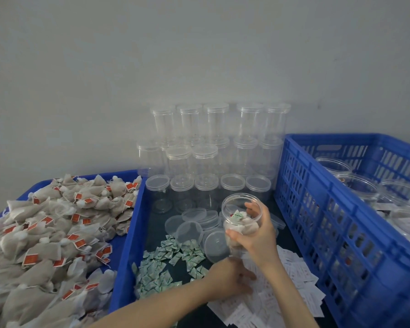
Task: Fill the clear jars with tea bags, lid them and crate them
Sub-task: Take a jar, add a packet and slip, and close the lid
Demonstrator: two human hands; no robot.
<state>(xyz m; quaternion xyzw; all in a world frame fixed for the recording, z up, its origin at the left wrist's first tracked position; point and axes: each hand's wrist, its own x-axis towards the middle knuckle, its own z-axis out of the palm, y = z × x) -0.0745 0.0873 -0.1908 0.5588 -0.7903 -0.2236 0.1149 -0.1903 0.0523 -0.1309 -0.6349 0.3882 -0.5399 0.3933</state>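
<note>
Step in hand: jar filled, inserts being added.
Crate (317, 209): table right edge, holds filled jars.
Tea bags (45, 233): left tray.
Jar (240, 223): unlidded, above table centre, gripped by right hand (258, 235).
Left hand (232, 278): on paper slips (294, 287); grasp cannot tell.
Next: add slip, fit loose lid (189, 233), crate.

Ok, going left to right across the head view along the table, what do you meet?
Pile of tea bags in the blue tray → green sachets → loose clear lids → the open jar gripped by the right hand → white paper slips → blue crate holding jars.
</note>
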